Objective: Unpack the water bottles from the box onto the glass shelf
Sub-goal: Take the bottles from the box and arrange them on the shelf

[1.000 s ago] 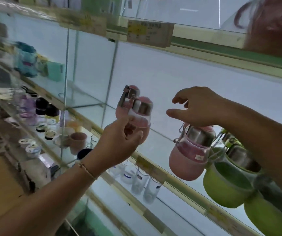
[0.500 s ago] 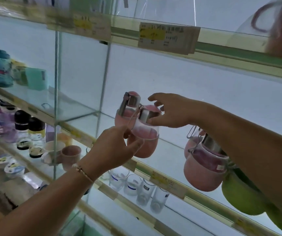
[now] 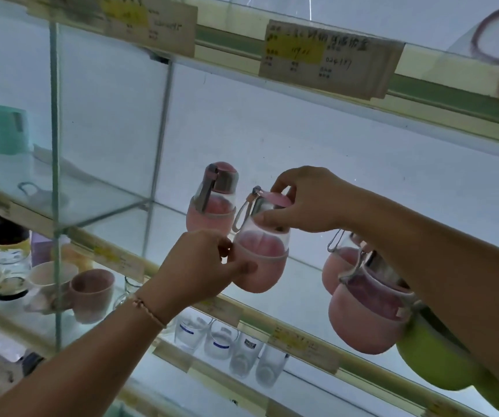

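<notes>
At the glass shelf front | we hold a round pink bottle, clear shoulder, matte lower sleeve | left hand pinches its belly | right hand grips its steel-banded cap | twin bottle stands just behind

Four pink water bottles; one green bottle plainly seen, and a darker green curve at the lower right edge that may be a second; four clear glasses; two mugs, one pink, one white; two price labels; two hands.
</notes>
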